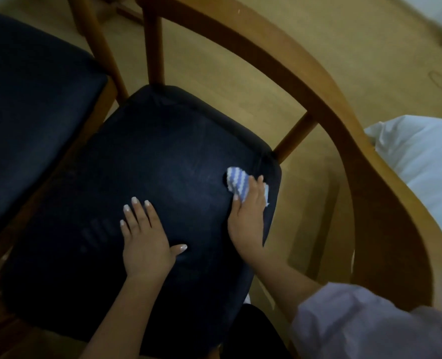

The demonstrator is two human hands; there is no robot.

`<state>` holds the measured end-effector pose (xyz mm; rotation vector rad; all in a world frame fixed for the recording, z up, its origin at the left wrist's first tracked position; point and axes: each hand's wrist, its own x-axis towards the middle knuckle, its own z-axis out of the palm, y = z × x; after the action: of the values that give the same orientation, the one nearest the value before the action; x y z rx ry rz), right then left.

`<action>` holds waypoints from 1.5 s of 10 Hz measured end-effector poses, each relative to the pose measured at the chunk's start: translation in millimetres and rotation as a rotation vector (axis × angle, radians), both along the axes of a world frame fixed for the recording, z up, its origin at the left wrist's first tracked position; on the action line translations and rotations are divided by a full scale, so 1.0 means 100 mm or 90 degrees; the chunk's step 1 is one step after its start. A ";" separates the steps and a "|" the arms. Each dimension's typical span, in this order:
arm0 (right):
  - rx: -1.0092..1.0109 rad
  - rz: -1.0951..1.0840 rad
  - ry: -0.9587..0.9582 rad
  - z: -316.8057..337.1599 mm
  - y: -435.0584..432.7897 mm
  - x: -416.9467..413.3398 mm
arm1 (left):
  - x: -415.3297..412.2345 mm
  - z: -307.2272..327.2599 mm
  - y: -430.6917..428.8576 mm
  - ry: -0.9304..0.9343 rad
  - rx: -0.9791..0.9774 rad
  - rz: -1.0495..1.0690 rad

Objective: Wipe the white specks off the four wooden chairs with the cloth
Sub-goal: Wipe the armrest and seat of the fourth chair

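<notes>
Cloth (236, 181), striped blue and white, looks small, light and limp. It will bunch and slide unless it is pinned from above, so my judgement is that flat pressure through the fingers suits it better than a pinch at an edge. It lies on the dark seat cushion (163, 156), near the cushion's far right corner. The right hand (248, 211) presses it there with the fingers laid fairly straight over it, not curled round it. The left hand (144, 239) rests flat near the middle of the cushion, fingers spread and holding nothing. The cushion looks smooth and slightly padded. A curved wooden back rail (344, 120) sweeps round the far and right sides of the cushion, and a pale speck (239, 11) shows on the rail's far stretch. Left of the cushion sits a second chair's dark seat (28, 112), and tan floor (240, 86) lies beyond it. White bedding (427, 161) lies to the right, past the rail
</notes>
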<state>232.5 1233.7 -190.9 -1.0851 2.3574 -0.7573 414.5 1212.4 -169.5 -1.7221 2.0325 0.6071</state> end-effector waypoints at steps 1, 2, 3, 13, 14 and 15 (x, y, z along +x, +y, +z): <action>0.040 0.048 0.080 -0.01 0.22 0.15 | 0.00 0.01 0.00 -0.002 0.000 0.000; 0.033 0.048 0.085 0.00 0.29 0.16 | 0.00 0.00 -0.01 0.001 -0.007 -0.002; 0.025 0.032 0.062 -0.05 0.18 0.06 | -0.01 -0.02 0.00 -0.007 -0.006 -0.008; 0.138 0.131 0.026 0.07 -1.71 -0.96 | 0.05 -0.17 0.05 0.028 -0.076 -0.013; 0.195 0.168 0.063 0.11 -1.96 -0.96 | 0.03 -0.12 0.03 0.017 -0.057 -0.004; 0.165 0.166 0.061 0.08 -1.93 -0.92 | 0.00 -0.07 -0.01 -0.020 -0.020 -0.012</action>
<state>140.4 1041.0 -182.6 -1.3014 2.2505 -0.3030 414.2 1211.4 -176.6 -1.7179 2.0436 0.5419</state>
